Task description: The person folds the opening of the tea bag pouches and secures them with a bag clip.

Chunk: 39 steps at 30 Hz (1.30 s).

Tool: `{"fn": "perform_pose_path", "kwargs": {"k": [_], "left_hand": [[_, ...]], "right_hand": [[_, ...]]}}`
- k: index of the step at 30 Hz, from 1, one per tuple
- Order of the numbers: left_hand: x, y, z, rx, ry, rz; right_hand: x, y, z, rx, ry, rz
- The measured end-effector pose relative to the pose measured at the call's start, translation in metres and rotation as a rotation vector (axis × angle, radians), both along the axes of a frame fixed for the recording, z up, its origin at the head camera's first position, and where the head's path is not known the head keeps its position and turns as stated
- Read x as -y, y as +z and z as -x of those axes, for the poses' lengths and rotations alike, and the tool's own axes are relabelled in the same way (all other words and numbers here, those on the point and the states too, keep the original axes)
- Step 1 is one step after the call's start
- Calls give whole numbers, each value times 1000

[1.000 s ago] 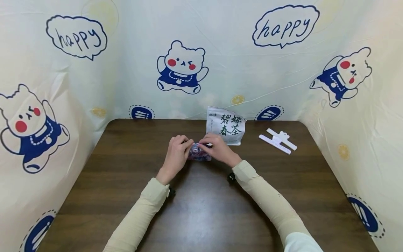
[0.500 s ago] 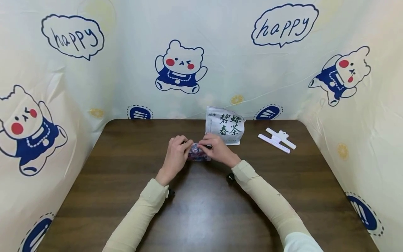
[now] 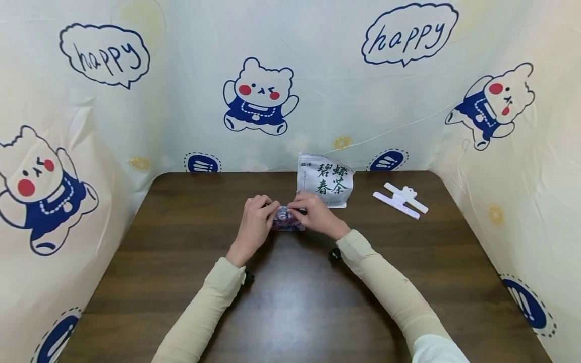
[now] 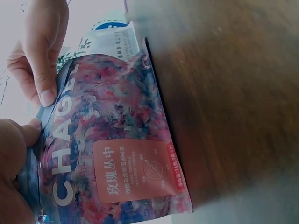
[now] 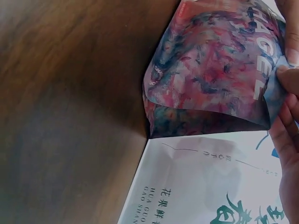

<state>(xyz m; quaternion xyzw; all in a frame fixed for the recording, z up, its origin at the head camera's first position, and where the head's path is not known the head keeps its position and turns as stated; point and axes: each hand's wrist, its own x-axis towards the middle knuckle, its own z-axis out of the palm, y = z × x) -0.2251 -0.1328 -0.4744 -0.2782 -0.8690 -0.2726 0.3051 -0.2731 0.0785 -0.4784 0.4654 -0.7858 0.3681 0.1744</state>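
Note:
A teabag pouch [image 3: 288, 223] in mottled pink and blue stands upright on the table, with white capital letters and a pink label [image 4: 138, 170] on its front. My left hand [image 3: 255, 222] pinches its top edge on the left. On the right part of that edge, my right hand [image 3: 316, 216] pinches with thumb and fingers. The two thumbs lie close together along the top strip in the left wrist view. A folded side gusset [image 5: 201, 122] shows in the right wrist view. Much of the pouch is hidden behind the hands in the head view.
A white tea bag [image 3: 326, 179] with large green characters stands just behind my right hand. Two white sealing clips [image 3: 399, 201] lie to the right of it. The dark wooden table [image 3: 290, 307] ends at a patterned cloth backdrop [image 3: 317, 111].

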Motion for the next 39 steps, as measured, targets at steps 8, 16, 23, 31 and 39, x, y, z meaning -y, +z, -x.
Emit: {"fn": "perform_pose_path", "kwargs": {"k": [8, 16, 23, 31, 39], "left_hand": [[0, 1, 2, 19, -3, 7], [1, 1, 1, 7, -8, 8], [0, 2, -1, 12, -8, 7], [-1, 3, -2, 39, -10, 29], [2, 3, -2, -9, -3, 31]], "right_hand": [[-3, -1, -2, 135, -72, 51], [-2, 2, -2, 224, -80, 61], [-2, 4, 0, 189, -23, 55], [-8, -1, 2, 228, -26, 78], [-5, -2, 3, 168, -17, 16]]}}
